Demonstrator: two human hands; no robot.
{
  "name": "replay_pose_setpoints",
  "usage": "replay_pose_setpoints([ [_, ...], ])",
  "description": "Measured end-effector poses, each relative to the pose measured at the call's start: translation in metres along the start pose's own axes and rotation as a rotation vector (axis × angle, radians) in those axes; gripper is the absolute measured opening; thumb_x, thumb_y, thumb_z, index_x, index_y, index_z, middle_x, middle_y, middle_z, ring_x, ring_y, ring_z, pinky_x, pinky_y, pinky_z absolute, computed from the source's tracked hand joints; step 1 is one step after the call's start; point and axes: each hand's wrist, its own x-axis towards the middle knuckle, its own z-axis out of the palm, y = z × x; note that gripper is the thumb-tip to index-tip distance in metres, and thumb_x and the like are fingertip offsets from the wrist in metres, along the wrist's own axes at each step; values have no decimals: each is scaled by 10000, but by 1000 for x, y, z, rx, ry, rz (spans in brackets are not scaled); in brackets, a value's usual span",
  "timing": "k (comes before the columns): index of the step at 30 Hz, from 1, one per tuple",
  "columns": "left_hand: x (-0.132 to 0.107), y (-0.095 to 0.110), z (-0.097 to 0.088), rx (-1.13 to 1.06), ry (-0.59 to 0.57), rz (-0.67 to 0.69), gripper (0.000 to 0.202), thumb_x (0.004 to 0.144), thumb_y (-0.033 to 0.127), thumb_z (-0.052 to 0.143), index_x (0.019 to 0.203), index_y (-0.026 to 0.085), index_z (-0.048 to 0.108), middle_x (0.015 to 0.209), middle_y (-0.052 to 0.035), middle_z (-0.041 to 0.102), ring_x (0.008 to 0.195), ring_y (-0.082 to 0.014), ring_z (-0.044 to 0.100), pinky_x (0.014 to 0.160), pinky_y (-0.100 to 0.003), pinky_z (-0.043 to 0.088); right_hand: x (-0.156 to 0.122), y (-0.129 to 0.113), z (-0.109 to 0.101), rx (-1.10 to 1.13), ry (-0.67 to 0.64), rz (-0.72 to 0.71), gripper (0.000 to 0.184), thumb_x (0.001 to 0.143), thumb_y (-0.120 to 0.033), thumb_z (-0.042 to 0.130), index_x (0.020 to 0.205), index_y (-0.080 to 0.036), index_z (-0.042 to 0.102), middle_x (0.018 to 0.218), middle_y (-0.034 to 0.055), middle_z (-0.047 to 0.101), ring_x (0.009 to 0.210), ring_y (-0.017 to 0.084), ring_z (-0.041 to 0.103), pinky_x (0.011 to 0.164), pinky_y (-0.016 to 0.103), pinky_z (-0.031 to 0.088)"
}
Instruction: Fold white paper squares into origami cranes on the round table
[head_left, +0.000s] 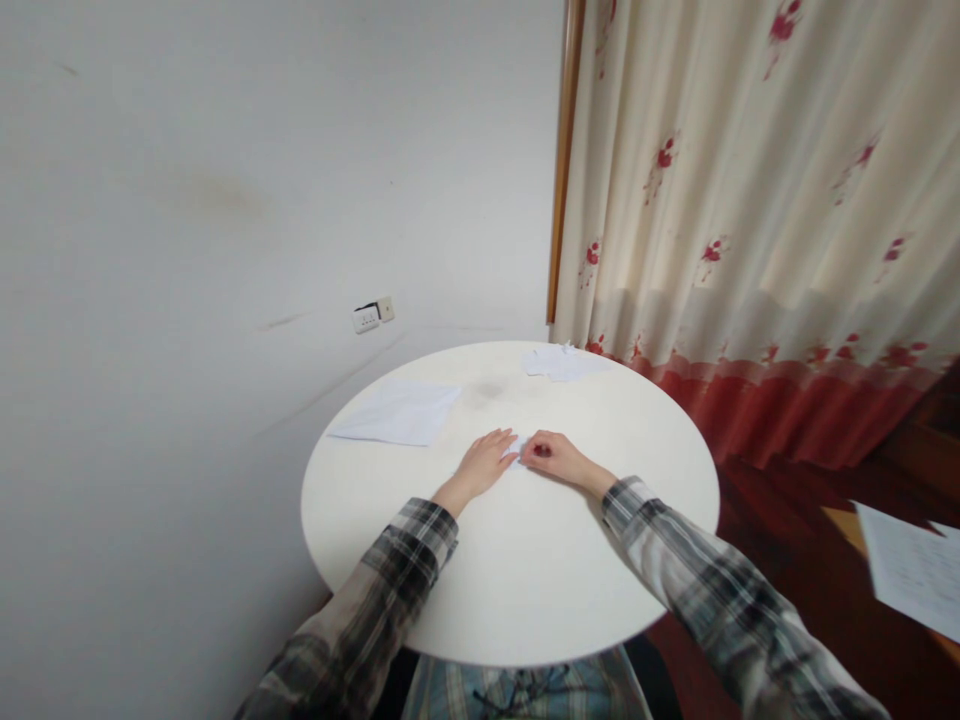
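Between my two hands a small piece of white paper lies on the round white table, partly covered by fingers. My left hand rests flat with its fingers stretched out, pressing on the paper's left side. Thumb and fingertips of my right hand are pinched together on the paper's right edge. Whether the paper is folded cannot be made out at this size.
A larger white sheet lies at the table's left. Several paper pieces sit near the far edge. A wall with a socket stands behind, a flowered curtain to the right. Papers lie on a wooden surface at far right.
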Motion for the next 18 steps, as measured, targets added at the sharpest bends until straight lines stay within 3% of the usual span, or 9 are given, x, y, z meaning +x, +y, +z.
replay_pose_setpoints([
  [3, 0, 3, -3, 32, -74, -24, 498, 885, 424, 321, 1304, 169, 408, 1404, -78, 359, 1309, -215, 271, 1065, -357, 193, 0, 1, 0, -34, 1, -25, 52, 705, -216, 630, 695, -166, 618, 695, 4, 578, 630, 109, 493, 626, 237, 389],
  [8, 0, 6, -6, 54, -180, -62, 585, 887, 492, 236, 1368, 164, 290, 1458, -80, 237, 1345, -213, 173, 1077, -379, 143, 0, 2, 0, -100, 13, -86, 145, 625, -210, 719, 716, -172, 612, 716, 4, 568, 666, 123, 499, 662, 254, 394],
  [18, 1, 3, -3, 75, -206, -46, 590, 890, 475, 198, 1393, 168, 212, 1477, -70, 179, 1354, -211, 135, 1078, -388, 121, 0, 3, -1, -83, 18, -108, 94, 677, -212, 691, 737, -189, 623, 842, 37, 621, 850, 174, 553, 825, 330, 400],
])
